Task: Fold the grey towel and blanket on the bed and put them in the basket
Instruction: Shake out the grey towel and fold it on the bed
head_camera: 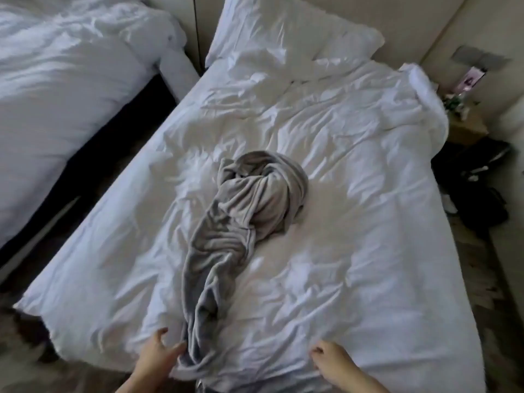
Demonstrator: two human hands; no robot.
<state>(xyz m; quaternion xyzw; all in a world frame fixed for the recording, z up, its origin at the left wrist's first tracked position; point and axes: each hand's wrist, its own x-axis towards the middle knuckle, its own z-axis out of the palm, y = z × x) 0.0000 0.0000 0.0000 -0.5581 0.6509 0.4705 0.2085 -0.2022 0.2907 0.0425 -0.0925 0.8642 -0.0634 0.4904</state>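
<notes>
A grey blanket (241, 228) lies bunched in a long rope down the middle of the white bed (354, 251), with a crumpled heap at its far end and its near end at the foot of the bed. My left hand (160, 354) grips that near end, thumb against the cloth. My right hand (329, 361) rests on the white duvet to the right, fingers loosely curled, holding nothing. No basket or separate towel is in view.
A second white bed (56, 95) stands at the left across a dark gap. A pillow (289, 32) lies at the head. A wooden nightstand (465, 123) and dark bags (479, 188) sit on the floor at the right.
</notes>
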